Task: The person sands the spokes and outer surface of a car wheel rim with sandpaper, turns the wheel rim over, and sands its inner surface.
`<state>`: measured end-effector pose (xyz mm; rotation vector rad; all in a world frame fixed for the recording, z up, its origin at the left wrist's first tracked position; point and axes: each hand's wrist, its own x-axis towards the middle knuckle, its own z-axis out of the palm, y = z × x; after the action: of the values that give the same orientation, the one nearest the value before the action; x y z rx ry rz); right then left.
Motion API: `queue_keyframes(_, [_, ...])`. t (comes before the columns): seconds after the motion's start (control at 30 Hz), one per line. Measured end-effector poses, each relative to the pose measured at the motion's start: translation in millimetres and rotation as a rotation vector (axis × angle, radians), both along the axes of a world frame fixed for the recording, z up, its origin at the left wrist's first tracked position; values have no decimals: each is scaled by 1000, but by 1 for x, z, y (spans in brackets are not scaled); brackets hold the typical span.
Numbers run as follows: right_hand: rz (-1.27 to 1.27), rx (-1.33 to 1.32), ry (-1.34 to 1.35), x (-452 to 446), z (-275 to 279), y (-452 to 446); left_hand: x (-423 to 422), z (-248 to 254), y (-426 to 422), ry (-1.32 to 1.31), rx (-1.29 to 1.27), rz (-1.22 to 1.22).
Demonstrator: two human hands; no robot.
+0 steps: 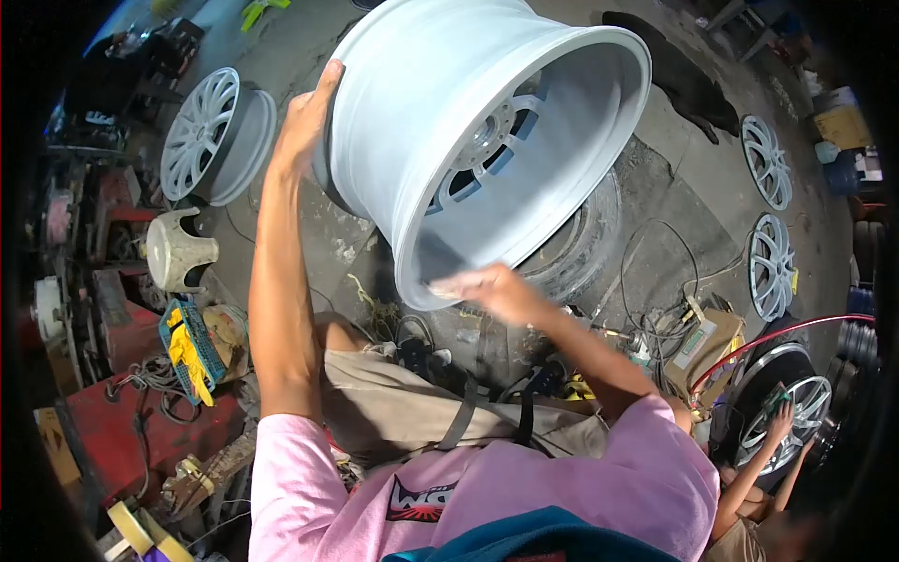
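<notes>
A large pale grey wheel rim fills the upper middle of the head view, tilted in front of a seated person in a pink shirt. Its long axis, through the barrel, slants from upper left down to lower right. The wide open end points toward the lower right and partly toward the wearer, showing the hollow inside, with the round hub and spoke backs deep within. A tire lies on the floor just beyond and below; whether the rim rests on it cannot be told.

The left hand is against the rim's far left edge, one digit pointing up along it; the other fingers are partly hidden, so how they close cannot be told. The right hand, blurred by motion, is at the lower lip of the open end. Something small and pale shows at its fingertips; whether they pinch it is unclear.

To the left stand another pale wheel and a cream stool, with yellow gloves in a teal basket nearer. At lower right, a co-worker's hand holds a green cloth against a spoked wheel.
</notes>
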<state>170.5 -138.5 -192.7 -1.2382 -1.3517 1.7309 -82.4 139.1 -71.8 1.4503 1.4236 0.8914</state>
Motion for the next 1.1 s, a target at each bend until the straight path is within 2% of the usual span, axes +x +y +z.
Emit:
queue_keyframes(0.03, [72,-38,214,10,12,20,5,8,-6,-31,-23,-25])
queue_keyframes(0.07, [79,-35,204,19,3,37,7,14,-11,-62,-39,-48])
queue_keyframes(0.13, [-168,333,-281,27,-14,59,5,12,-10,-24,-25,-62])
queue_keyframes(0.17, [-163,337,-282,24,-17,57,5,11,-9,21,-14,-87])
queue_keyframes(0.23, [355,96,-635,5,-21,48,5,10,-9,24,-1,-80])
queue_keyframes(0.27, [361,93,-630,-9,-26,35,5,9,-11,28,0,-77])
queue_keyframes(0.33, [5,639,-410,-33,-49,10,4,7,-12,21,-17,-77])
queue_keyframes(0.37, [11,725,-432,-30,-67,9,3,8,-10,8,-21,-78])
queue_keyframes(0.4, [13,726,-427,-16,-90,13,3,7,-10,11,-20,-74])
queue_keyframes(0.47, [244,825,-735,38,-142,37,5,8,-11,11,7,-76])
queue_keyframes(0.5, [216,512,-729,74,-160,60,6,8,-9,11,10,-76])
queue_keyframes(0.53, [230,834,-739,129,-191,94,6,6,-8,18,13,-81])
queue_keyframes(0.57, [468,579,-1322,153,-141,131,5,5,-7,27,15,-83])
queue_keyframes(0.6, [788,253,-1693,176,-127,172,5,8,-9,34,12,-77])
queue_keyframes(0.63, [389,782,-1577,226,-155,193,7,14,-12,60,10,-70])
queue_keyframes(0.7, [379,742,-1824,200,-54,217,9,10,-14,81,-5,-65])
queue_keyframes(0.73, [384,738,-1824,187,-38,217,8,7,-11,48,5,-63])
queue_keyframes(0.77, [507,577,-1835,173,-27,212,7,5,-9,17,17,-62])
queue_keyframes(0.83, [39,1100,-1489,218,-218,224,6,2,-4,51,38,-63])
queue_keyframes(0.87, [49,759,-1178,171,-195,178,4,2,0,79,60,-53])
queue_keyframes(0.9, [-270,689,-514,122,-273,155,2,2,3,77,60,-49])
queue_keyframes(0.97, [-117,726,-588,7,-257,99,-3,-4,6,100,26,-56])
queue_keyframes(1.0, [-117,503,-356,-38,-187,74,-5,-5,5,103,17,-56])
queue_keyframes(1.03, [-168,502,-147,-69,-118,66,-5,-2,4,60,-37,-46])
queue_keyframes(1.07, [-216,501,62,-84,-75,62,-5,1,4,15,-88,-35])
queue_keyframes(1.1, [-214,499,64,-84,-67,57,-5,3,5,2,-120,-47])
